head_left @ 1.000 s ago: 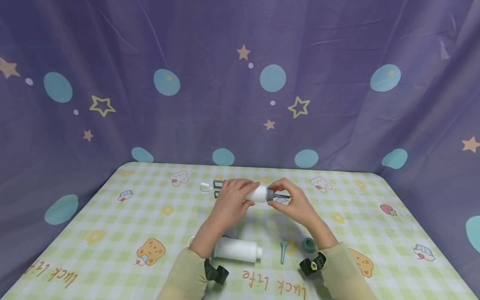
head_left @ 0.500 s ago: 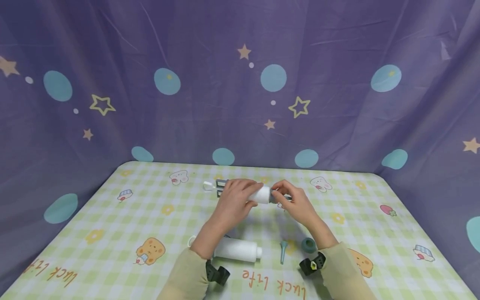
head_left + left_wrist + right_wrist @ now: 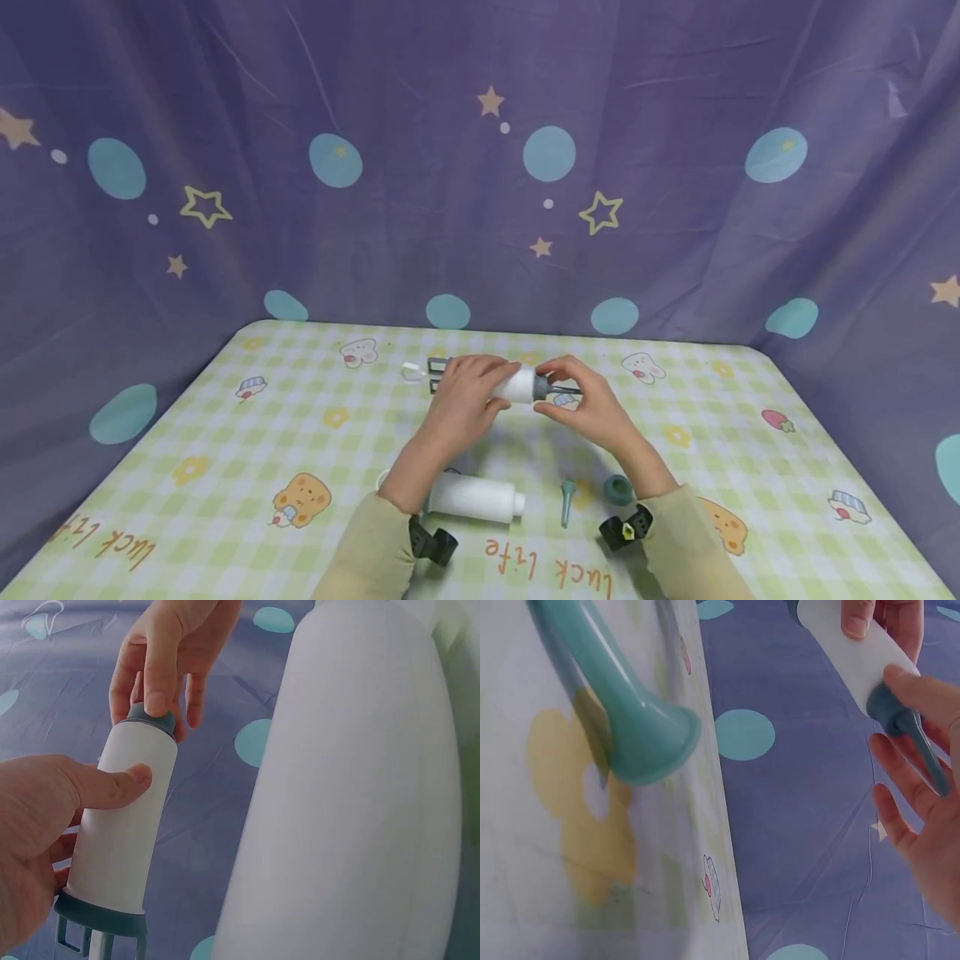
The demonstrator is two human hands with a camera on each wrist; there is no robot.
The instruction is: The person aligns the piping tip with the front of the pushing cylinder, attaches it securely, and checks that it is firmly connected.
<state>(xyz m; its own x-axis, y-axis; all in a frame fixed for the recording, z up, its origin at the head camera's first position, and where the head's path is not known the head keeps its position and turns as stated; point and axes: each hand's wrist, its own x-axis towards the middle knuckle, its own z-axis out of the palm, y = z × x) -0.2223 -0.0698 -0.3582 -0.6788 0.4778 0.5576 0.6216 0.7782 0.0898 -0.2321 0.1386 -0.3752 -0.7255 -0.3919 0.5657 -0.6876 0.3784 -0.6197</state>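
Note:
In the head view my left hand (image 3: 467, 404) grips the white barrel of a large syringe (image 3: 516, 387) lying level above the far part of the table. Its thumb lies along the barrel in the left wrist view. Left of that hand stick out the syringe's dark teal finger loops (image 3: 438, 365) and a clear-white plunger ring (image 3: 411, 372). My right hand (image 3: 592, 408) pinches the teal nozzle collar (image 3: 540, 387) at the other end between thumb and fingers. The thin nozzle tip (image 3: 928, 754) points into the right palm. The plunger's inner end is hidden in the barrel.
A second white cylinder (image 3: 472, 498) lies near the left wrist. To its right are a small teal nozzle (image 3: 567, 503) and a round teal cap (image 3: 617, 490). A checked cloth (image 3: 337, 467) covers the table, with a purple curtain (image 3: 420, 233) behind.
The right fingers curled farther over the nozzle collar half a second ago; now they are back around its sides with the collar showing. The syringe shifted slightly right, then back left.

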